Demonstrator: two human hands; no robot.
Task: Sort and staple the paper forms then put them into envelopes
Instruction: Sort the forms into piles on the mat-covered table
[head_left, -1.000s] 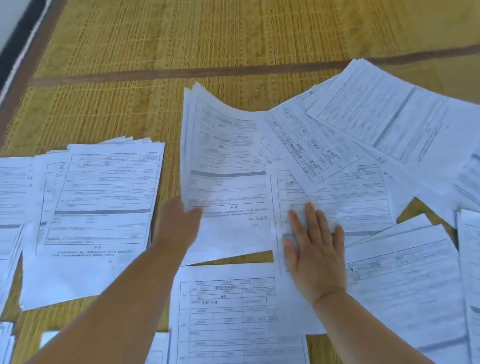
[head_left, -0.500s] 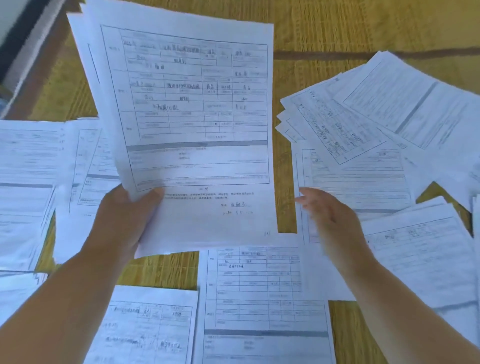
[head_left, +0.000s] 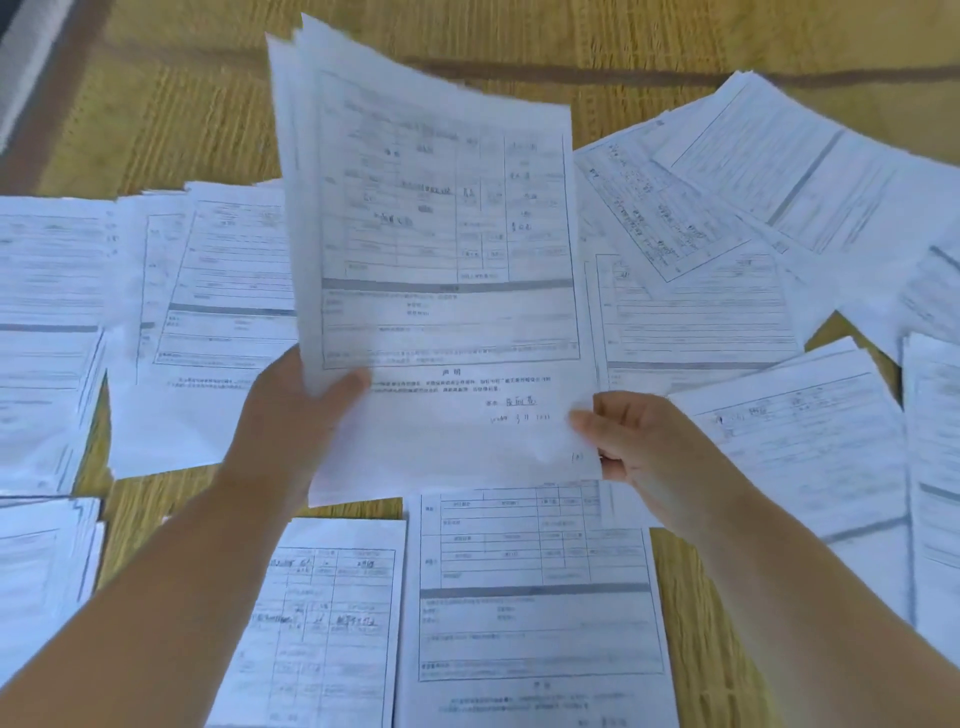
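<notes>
Two hands, left (head_left: 291, 415) and right (head_left: 649, 447), fingers pinching one raised sheaf (head_left: 436, 270) (several forms).

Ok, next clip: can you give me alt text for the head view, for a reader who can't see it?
Two bare hands hold up a small sheaf of white printed paper forms: the left hand grips its lower left edge, the right hand pinches the lower right corner. More white printed forms lie spread over a yellow woven straw mat.
</notes>
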